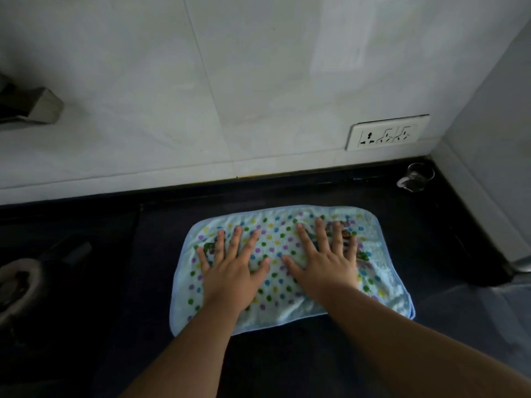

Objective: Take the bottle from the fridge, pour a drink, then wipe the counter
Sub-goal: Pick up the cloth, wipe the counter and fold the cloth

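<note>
You are pressing your left hand (233, 275) and right hand (326, 267) flat, fingers spread, side by side on the dotted cloth (290, 304) lying on the dark counter (138, 282). Beyond your right hand, a glass (416, 177) is sitting in the corner under the wall socket (388, 133).

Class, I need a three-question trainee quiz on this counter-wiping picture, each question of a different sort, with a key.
1. True or false: both hands press flat on the spotted cloth.
2. What stands in the counter's back right corner? A) glass B) kettle C) plate
3. Fill in: the wall socket is mounted on the ____.

Key: 1 true: left hand and right hand lie spread. 2 A, the glass. 3 wall tiles.
</note>
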Tool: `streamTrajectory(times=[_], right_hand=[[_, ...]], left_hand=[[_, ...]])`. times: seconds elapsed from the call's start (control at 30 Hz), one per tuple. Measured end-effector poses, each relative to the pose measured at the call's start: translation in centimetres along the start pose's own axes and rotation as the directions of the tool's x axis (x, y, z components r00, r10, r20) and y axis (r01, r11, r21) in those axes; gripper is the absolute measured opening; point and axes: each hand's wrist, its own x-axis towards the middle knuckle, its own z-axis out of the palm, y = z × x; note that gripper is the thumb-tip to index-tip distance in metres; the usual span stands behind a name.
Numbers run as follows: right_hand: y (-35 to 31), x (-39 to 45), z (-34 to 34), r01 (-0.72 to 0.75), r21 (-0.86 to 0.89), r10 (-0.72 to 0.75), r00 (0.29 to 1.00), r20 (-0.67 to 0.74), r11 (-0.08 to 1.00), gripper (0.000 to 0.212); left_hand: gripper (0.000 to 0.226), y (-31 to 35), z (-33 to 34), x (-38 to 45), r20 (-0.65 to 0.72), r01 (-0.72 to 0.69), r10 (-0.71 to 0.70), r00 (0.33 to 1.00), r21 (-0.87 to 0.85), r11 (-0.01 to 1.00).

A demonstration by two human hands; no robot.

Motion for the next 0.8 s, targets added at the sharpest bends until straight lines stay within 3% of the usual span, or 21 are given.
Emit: streamTrajectory(times=[0.13,0.33,0.57,0.8], right_hand=[[-2.8,1.8,0.2,0.119,-0.013,-0.118,0.993,0.017,0.993,0.087],[0.0,3.2,-0.4,0.144,-0.038,-0.144,0.989,0.017,0.989,0.085],[10.1,1.7,-1.9,-0.108,-0.034,0.106,0.993,-0.060,0.994,0.087],[11.1,-9.1,0.2,-0.155,0.050,0.158,0.985,-0.068,0.987,0.092]], left_hand=[[0.076,-2.1,0.0,0.4,-0.024,0.147,-0.148,0.989,-0.032,0.989],[0.079,0.7,-0.3,1.0,0.024,0.202,-0.201,0.979,-0.045,0.978],[0.079,10.7,1.1,0.5,-0.010,-0.083,0.082,0.997,-0.050,0.995],[0.077,12.8,3.1,-7.0,-0.054,-0.257,0.255,0.965,-0.029,0.966]])
